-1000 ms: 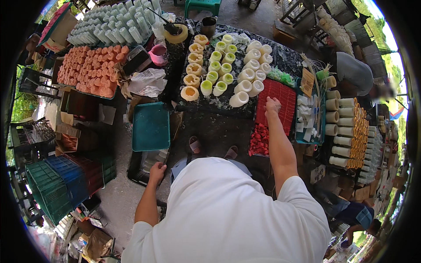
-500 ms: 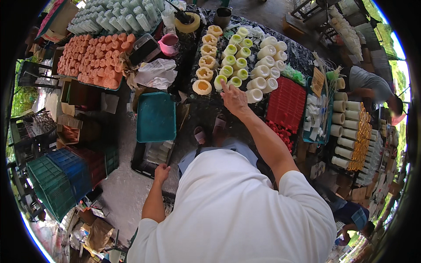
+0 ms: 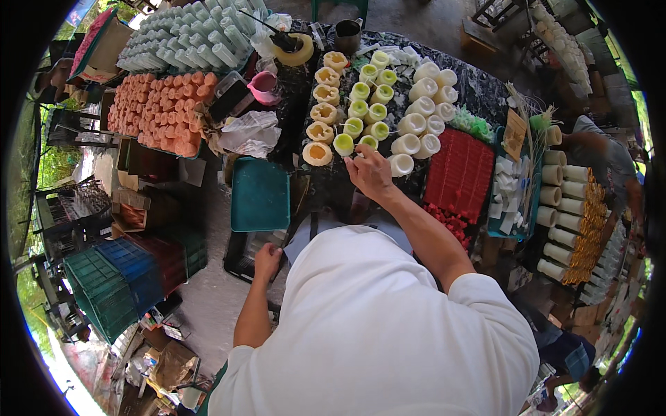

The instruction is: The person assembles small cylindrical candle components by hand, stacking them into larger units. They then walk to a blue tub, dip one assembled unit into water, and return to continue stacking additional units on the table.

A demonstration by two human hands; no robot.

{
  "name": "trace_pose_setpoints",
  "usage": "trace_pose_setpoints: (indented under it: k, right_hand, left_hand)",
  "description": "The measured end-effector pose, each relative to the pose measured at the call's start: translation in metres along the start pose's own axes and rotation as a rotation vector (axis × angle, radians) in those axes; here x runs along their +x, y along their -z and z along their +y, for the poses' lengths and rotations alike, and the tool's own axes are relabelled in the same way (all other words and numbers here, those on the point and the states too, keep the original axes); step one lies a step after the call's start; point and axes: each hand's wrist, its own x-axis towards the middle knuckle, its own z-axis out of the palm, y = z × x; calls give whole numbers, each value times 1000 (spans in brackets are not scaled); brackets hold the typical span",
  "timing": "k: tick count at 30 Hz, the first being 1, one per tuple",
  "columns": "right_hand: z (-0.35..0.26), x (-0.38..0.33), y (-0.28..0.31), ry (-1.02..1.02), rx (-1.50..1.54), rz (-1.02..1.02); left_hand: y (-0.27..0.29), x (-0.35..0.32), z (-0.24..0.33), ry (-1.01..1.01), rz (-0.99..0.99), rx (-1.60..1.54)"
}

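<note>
Right hand (image 3: 370, 173) – touching green candle (image 3: 368, 143) (front row).

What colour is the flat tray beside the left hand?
Teal green tray, plain and unpatterned, seen best in the head view.

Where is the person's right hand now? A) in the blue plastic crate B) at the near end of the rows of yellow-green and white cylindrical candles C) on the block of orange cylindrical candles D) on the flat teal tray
B: the right hand reaches over the dark table to the near yellow-green cylindrical candle and white cylindrical candle.
</note>
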Motion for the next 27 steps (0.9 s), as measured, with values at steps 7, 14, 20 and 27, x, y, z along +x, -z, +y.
trace_pose_setpoints:
  k: [7,14,20,27]
  right_hand:
    - [-5,-45,21,-385,23,-444]
    - [-16,-49,12,-358,28,-506]
    - [-34,27,-20,-275,-117,-34]
    - [-44,46,-43,-395,-223,-104]
  left_hand:
    - [36,54,150,-455,205,-149]
    - [33,123,218,-533,203,-153]
    - [17,190,233,-517,121,-150]
    - [30,197,240,-651,100,-134]
